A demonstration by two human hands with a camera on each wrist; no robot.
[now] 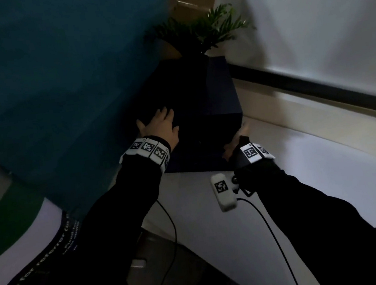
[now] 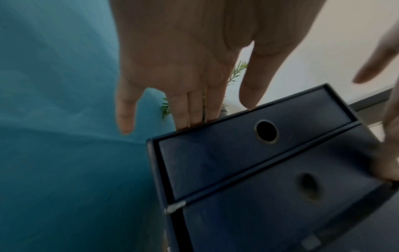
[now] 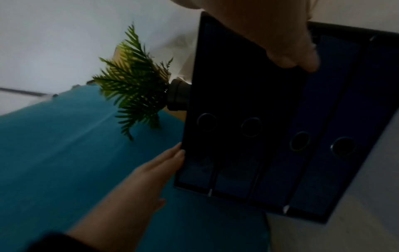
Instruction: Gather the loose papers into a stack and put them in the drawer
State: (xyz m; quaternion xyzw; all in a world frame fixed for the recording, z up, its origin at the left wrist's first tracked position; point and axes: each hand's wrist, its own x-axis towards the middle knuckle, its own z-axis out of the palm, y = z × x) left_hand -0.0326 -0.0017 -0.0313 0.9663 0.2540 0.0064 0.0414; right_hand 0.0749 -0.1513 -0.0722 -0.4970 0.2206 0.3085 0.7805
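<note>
A dark blue drawer unit (image 1: 202, 116) (image 2: 237, 162) (image 3: 237, 85) stands on the white desk, its several drawer fronts each with a round finger hole. My left hand (image 1: 158, 124) (image 2: 190, 68) (image 3: 151, 170) lies flat on the unit's top near its front edge, fingers straight. My right hand (image 1: 236, 147) (image 3: 287, 42) (image 2: 390, 145) touches a lower drawer front near its right end, and nothing shows in its grasp. No loose papers show in any view. The picture is dim and blurred, so I cannot tell whether every drawer sits fully in.
A teal partition (image 1: 57, 87) rises close on the unit's left. A green plant in a dark pot (image 1: 210, 26) (image 3: 134, 88) stands behind the unit. The white desk surface (image 1: 319, 197) stretches to the right below a pale wall. A printed sheet (image 1: 32, 268) lies at lower left.
</note>
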